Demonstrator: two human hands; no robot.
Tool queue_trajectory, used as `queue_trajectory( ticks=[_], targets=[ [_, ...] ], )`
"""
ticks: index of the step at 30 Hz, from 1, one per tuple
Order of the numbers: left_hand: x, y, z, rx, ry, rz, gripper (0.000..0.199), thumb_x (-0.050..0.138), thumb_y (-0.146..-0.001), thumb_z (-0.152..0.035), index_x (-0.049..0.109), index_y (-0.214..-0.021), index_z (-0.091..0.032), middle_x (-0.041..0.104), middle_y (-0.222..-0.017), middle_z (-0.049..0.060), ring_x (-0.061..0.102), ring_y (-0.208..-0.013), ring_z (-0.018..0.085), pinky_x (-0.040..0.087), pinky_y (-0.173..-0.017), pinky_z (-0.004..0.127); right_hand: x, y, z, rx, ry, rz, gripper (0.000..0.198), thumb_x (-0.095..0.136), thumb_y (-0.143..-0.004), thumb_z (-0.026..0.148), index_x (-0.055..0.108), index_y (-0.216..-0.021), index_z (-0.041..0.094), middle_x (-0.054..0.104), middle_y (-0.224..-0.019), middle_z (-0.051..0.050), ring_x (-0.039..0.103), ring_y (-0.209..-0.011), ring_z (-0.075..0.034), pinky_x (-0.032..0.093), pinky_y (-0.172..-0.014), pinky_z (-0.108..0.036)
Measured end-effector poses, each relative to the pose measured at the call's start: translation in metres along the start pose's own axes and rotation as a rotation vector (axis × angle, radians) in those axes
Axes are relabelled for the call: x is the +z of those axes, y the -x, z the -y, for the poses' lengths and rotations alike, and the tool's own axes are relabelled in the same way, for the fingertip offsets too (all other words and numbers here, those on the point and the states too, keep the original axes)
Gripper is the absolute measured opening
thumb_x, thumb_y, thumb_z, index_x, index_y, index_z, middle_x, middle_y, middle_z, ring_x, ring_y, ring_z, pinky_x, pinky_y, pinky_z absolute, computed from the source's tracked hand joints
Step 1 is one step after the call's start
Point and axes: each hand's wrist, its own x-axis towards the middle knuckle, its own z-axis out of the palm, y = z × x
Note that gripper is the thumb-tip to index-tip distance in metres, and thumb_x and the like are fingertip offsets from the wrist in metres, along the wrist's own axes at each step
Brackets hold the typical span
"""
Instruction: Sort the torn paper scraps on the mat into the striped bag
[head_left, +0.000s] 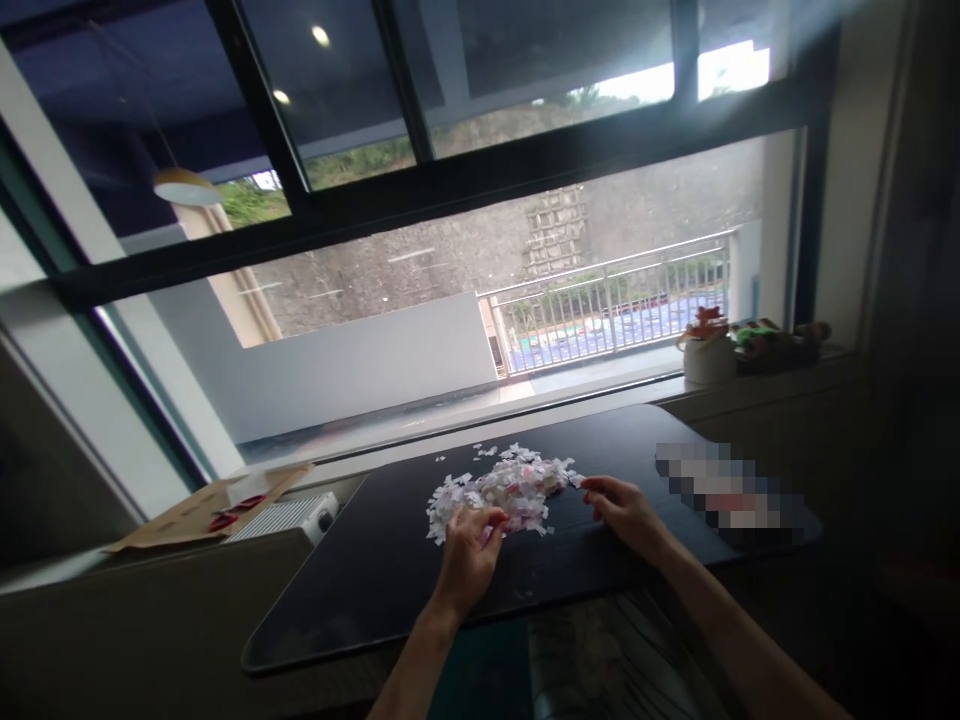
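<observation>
A heap of small torn paper scraps (517, 485), white with some pink, lies on the dark table (360, 580). My left hand (469, 555) is at the near left side of the heap. Its fingers curl over the scraps, with thumb and forefinger close together; whatever is between them is too small to make out. At the heap's right edge, my right hand (624, 512) pinches a white paper scrap (576, 480) between thumb and fingertips. A few loose scraps lie beyond the heap.
A blurred-out flat item (727, 495) lies on the table's right side. On the sill stand a white pot (709, 358) and a grey heater-like box (289, 518). Red-handled scissors (232, 512) rest on brown paper (180, 515). A large window is ahead.
</observation>
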Motion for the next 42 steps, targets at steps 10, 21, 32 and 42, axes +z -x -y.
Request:
queue_trajectory(
  ticks=[10,21,32,42],
  targets=[
    [-0.024,0.01,0.008,0.026,0.004,0.011,0.016,0.053,-0.083,-0.031,0.066,-0.088,-0.025,0.07,-0.091,0.003,0.063,-0.092,0.023,0.021,-0.107,0.06,0.0,-0.001,-0.002,0.021,-0.011,0.022,0.03,0.055,-0.073,0.029,0.069,-0.095,0.013,0.068,-0.073,-0.002,0.059,-0.056,-0.012,0.048,-0.055,-0.024],
    [-0.041,0.025,0.007,0.062,-0.111,0.05,0.014,0.053,-0.084,-0.03,0.066,-0.09,-0.027,0.069,-0.092,0.001,0.063,-0.09,0.022,0.021,-0.107,0.061,-0.001,0.001,0.004,0.026,0.015,0.041,0.027,0.054,-0.075,0.026,0.069,-0.093,0.013,0.067,-0.072,-0.002,0.059,-0.057,-0.012,0.047,-0.055,-0.024],
    [-0.036,0.022,0.006,0.09,-0.161,-0.025,0.014,0.053,-0.085,-0.026,0.065,-0.091,-0.026,0.069,-0.092,0.001,0.063,-0.091,0.021,0.019,-0.106,0.061,-0.003,0.001,0.001,0.017,0.036,0.067,0.027,0.052,-0.076,0.027,0.068,-0.092,0.013,0.066,-0.072,-0.001,0.06,-0.058,-0.012,0.047,-0.056,-0.024],
    [-0.04,0.04,-0.01,0.063,-0.082,0.079,0.013,0.053,-0.087,-0.031,0.065,-0.091,-0.028,0.067,-0.094,0.0,0.062,-0.093,0.021,0.018,-0.108,0.059,-0.001,0.0,0.001,0.012,0.038,0.057,0.027,0.052,-0.074,0.028,0.069,-0.089,0.013,0.066,-0.069,-0.001,0.06,-0.057,-0.013,0.048,-0.057,-0.024]
  ],
)
